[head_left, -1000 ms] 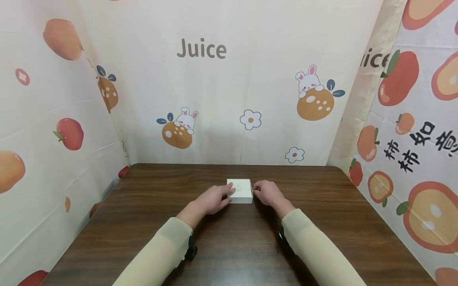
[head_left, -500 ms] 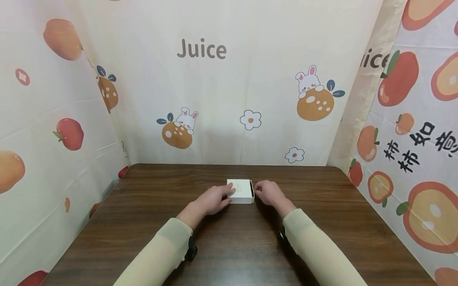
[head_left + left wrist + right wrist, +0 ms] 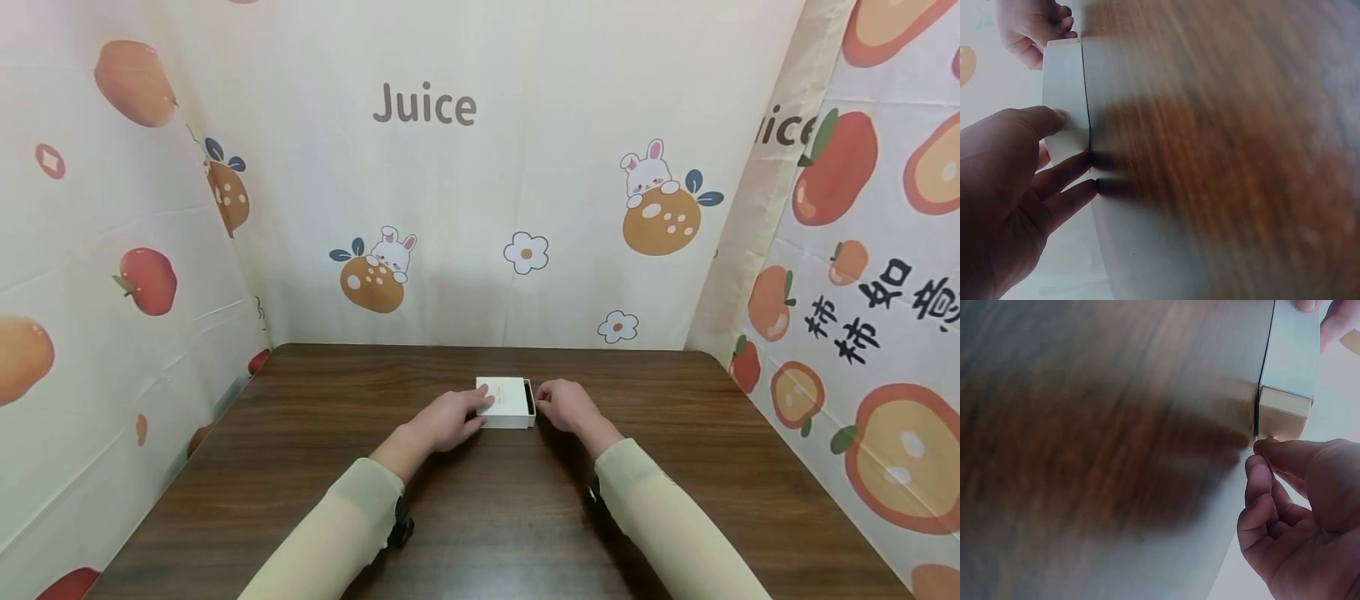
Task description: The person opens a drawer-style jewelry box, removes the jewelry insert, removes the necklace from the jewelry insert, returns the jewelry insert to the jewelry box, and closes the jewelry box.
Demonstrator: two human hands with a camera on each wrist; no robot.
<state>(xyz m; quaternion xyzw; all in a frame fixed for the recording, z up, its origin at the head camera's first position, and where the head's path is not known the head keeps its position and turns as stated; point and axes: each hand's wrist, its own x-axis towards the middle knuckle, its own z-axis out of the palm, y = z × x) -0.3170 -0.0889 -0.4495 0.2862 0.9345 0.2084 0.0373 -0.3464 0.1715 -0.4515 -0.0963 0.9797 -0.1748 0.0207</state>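
A small white drawer box (image 3: pixel 504 400) lies flat on the brown wood-grain table, near its far side. My left hand (image 3: pixel 447 418) holds the outer sleeve by its left end; in the left wrist view one digit presses on the sleeve's side (image 3: pixel 1065 81). At the opposite end, the cream inner drawer (image 3: pixel 1285 403) juts a short way out of the sleeve, and a dark strip shows inside its opening from above. My right hand (image 3: pixel 567 405) pinches at the drawer's outer end with thumb and forefinger, the remaining fingers curled in. Those fingertips hide what they grasp there.
The dark table (image 3: pixel 480 517) reaches back to a pale printed curtain (image 3: pixel 465 192). More fruit-print cloth hangs along the left and right sides. A dark band (image 3: pixel 401 521) sits at the left sleeve's cuff.
The inner drawer has slid rightward out of the sleeve, opening a dark gap. My right hand has shifted slightly right with it, while my left hand and the sleeve stay in place.
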